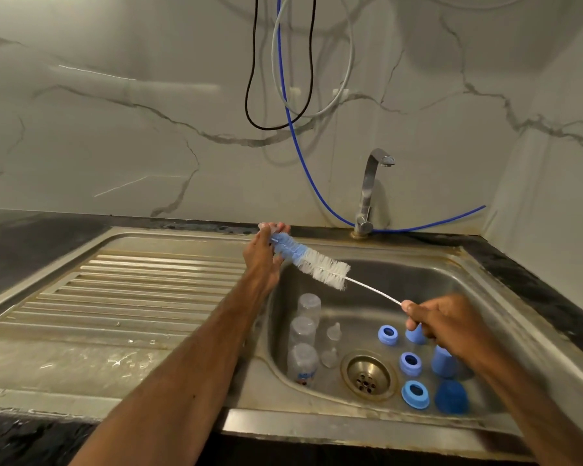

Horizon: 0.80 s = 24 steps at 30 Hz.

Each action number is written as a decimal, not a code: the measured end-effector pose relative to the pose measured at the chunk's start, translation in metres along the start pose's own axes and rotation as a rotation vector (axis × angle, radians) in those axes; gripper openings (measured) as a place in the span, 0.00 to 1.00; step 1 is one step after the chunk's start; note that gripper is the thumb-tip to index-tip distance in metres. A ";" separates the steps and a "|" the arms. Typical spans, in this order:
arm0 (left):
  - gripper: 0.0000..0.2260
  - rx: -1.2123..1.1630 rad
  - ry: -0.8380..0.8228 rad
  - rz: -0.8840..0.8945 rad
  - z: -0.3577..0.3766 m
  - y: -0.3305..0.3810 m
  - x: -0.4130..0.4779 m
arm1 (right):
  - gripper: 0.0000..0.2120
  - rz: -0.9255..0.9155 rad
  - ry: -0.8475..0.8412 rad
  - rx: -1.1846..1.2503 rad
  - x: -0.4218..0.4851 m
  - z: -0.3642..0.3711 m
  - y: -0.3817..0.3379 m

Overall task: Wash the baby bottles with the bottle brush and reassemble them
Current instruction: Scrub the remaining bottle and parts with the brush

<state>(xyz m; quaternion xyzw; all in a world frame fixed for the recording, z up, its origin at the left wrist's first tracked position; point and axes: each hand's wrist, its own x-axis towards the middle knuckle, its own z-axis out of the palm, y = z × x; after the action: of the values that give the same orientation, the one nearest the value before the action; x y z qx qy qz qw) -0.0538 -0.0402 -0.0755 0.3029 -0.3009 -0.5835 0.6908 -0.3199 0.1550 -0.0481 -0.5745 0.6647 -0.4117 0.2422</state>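
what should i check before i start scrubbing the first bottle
1. Brush held firmly: right grip holds the wire handle of the bottle brush. Ok.
2. A hand free to lift a bottle: left grip holds the brush's blue bristle tip. Not ok.
3. Bottles reachable: three clear bottles lie on the left of the sink. Ok.
4. Water running: no stream shows from the faucet. Not ok.
5. Drain uncovered: nothing lies on it. Ok.
6. Soap on the bristles: cannot tell.
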 end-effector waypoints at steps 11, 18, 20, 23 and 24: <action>0.12 0.006 0.009 -0.042 0.002 0.005 0.000 | 0.21 0.165 -0.159 -0.029 0.001 -0.002 0.005; 0.09 0.145 0.028 0.042 -0.006 -0.002 0.004 | 0.20 -0.095 0.009 -0.197 0.004 0.004 0.012; 0.13 0.138 -0.010 0.022 -0.004 -0.003 0.001 | 0.22 -0.032 -0.039 -0.018 0.003 0.005 0.003; 0.19 0.010 -0.043 -0.104 0.001 -0.001 -0.003 | 0.21 0.279 -0.334 0.274 0.000 0.001 -0.006; 0.20 -0.032 -0.039 -0.134 0.003 0.000 -0.003 | 0.20 0.317 -0.396 0.298 -0.001 0.000 -0.006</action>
<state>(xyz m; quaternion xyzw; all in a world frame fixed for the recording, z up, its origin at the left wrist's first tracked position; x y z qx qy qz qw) -0.0564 -0.0372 -0.0739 0.3001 -0.2840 -0.6389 0.6489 -0.3164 0.1562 -0.0431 -0.4909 0.6181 -0.3417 0.5101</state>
